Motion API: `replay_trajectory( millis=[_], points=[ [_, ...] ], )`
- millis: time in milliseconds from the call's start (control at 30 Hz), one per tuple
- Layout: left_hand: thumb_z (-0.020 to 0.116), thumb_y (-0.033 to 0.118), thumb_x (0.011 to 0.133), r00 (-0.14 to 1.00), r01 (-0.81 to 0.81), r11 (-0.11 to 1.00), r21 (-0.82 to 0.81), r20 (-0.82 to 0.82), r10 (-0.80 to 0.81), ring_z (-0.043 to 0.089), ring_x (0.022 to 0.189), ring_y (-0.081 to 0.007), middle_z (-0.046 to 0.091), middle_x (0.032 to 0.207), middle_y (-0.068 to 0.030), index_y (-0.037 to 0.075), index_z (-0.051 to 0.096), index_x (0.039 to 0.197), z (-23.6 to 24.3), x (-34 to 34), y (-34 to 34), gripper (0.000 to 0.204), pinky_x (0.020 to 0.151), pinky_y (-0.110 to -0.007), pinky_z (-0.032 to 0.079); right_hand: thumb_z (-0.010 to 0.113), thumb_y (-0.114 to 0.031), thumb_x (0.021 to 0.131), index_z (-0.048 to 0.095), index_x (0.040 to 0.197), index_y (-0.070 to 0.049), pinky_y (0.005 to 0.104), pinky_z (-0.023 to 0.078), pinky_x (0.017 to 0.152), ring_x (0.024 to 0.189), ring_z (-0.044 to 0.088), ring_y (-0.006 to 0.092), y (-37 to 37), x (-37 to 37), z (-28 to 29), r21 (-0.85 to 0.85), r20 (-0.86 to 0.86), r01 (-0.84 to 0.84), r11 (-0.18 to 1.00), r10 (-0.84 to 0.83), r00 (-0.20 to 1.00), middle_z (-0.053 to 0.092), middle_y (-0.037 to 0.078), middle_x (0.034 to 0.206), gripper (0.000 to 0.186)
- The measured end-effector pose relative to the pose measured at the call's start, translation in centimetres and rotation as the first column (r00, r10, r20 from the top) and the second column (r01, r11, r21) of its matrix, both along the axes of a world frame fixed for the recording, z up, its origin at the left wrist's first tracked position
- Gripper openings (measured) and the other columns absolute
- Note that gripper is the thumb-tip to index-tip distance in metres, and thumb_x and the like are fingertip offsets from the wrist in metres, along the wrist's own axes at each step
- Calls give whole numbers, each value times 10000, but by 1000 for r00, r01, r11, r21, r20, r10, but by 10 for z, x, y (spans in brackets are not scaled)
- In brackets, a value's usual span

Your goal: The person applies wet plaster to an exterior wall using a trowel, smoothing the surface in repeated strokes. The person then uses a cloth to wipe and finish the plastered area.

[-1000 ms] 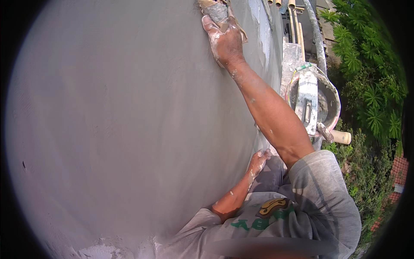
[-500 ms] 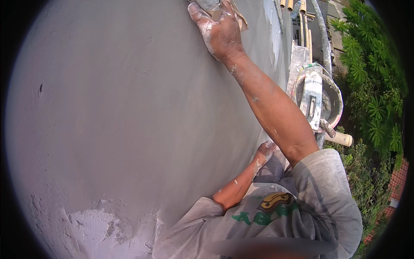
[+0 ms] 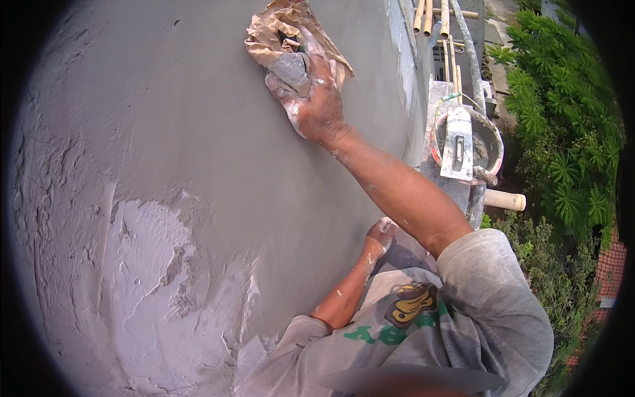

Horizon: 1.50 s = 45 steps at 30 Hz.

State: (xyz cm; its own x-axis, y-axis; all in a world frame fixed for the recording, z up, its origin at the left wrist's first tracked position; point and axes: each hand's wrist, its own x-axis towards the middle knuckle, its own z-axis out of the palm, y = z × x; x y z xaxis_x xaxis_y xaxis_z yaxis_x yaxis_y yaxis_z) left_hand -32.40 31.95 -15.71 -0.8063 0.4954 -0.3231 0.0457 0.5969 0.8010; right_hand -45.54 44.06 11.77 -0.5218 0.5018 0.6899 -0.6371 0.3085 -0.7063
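Note:
My right hand (image 3: 319,99), smeared with white plaster, is closed on a crumpled piece of brown paper (image 3: 268,33) and presses it to the grey plastered wall (image 3: 218,126). A grey, caked patch of the paper shows between thumb and fingers. Lower down, my left hand (image 3: 382,233) hangs close to the wall beside my trousers, white on the knuckles. Its fingers are mostly turned out of sight, and nothing shows in it.
At right, a bucket (image 3: 491,142) stands on a narrow plank (image 3: 440,99), with a plastering trowel (image 3: 458,145) across its rim. Bamboo poles (image 3: 444,20) and a grey pole (image 3: 466,40) run alongside. Rough, lighter plaster (image 3: 152,258) covers the lower left. Green trees (image 3: 569,126) grow beyond.
The view has shifted, showing more of the rough plaster at lower left. My right hand and the paper now sit lower and farther left in the picture, with more of the paper visible.

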Motion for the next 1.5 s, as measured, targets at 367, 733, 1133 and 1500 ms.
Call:
replay_trajectory(
  millis=[367,733,1133,1500],
  points=[
    [623,267,931,980,-165,947,277,-60,188,648,932,-171,698,1035,-123,32,648,1159,2,67,-65,329,848,-304,498,641,-342,929,498,1299,-5,353,436,975,1080,579,251,38,-23,-6,-112,53,121,986,-115,992,616,118,1177,520],
    [481,204,1000,875,-384,768,512,-64,481,614,755,-171,640,944,-122,-36,612,1055,20,72,-64,280,735,-312,526,697,-217,889,254,1470,-8,430,327,1092,1307,404,339,-29,36,-275,-44,250,17,999,-5,968,418,174,1410,760],
    [441,498,997,784,-307,743,595,-284,552,563,597,-156,601,853,-131,-17,560,1063,31,89,-85,533,534,-255,464,648,-410,868,489,1390,-141,593,92,1155,1433,209,364,-17,12,-258,146,54,100,984,-109,993,256,167,1533,609],
    [486,479,986,926,-282,861,423,-116,360,603,677,-182,629,901,-129,-32,585,1095,36,84,-85,532,620,-288,492,578,-174,941,283,1437,54,471,353,1075,1341,377,356,-97,104,-386,-571,202,-36,820,183,962,339,211,1478,620]
  ],
)
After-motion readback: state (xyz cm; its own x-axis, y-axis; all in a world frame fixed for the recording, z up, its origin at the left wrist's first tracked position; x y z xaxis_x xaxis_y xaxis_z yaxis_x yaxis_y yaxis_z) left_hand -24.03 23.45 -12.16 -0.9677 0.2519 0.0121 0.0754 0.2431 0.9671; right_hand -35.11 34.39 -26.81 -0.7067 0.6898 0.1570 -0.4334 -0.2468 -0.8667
